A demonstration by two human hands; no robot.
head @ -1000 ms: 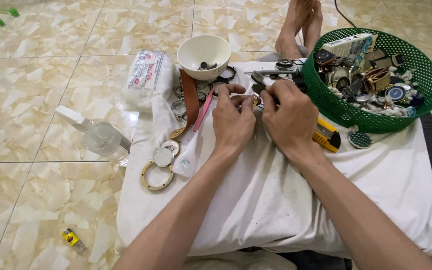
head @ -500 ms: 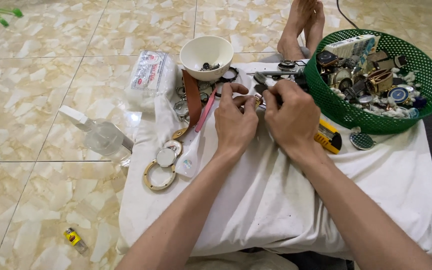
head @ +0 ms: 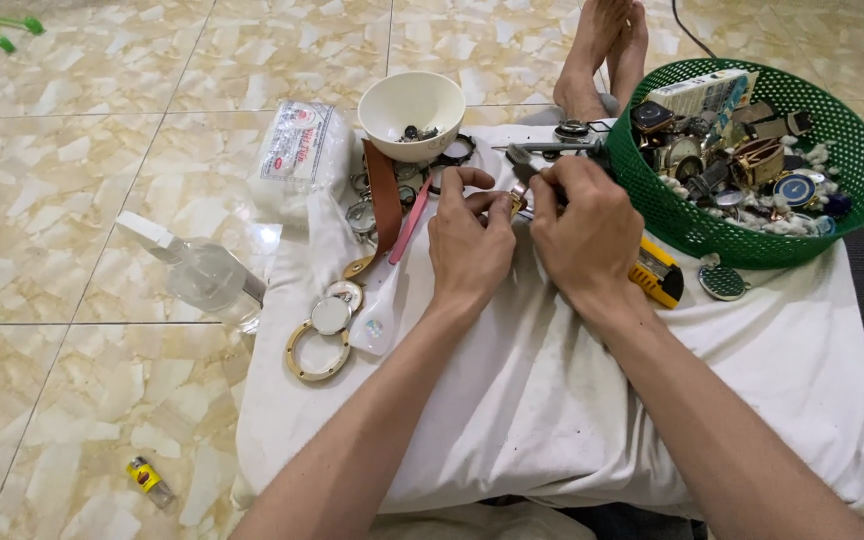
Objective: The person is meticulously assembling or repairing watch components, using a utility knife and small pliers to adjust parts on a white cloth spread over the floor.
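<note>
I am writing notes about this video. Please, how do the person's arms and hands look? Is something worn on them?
Both forearms are bare up to the picture's lower edge: no sleeves in view. The left hand and the right hand wear no gloves, and no watch, bracelet or ring shows on the visible sides.

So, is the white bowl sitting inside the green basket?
No, the white bowl stands on the white cloth, well left of the green basket.

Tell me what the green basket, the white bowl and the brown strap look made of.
Green basket: likely moulded plastic, with a matte, perforated mesh wall. White bowl: smooth and glossy, ceramic or melamine; the view cannot settle which. Brown strap: flat, matte tan band, probably leather or an imitation.
</note>
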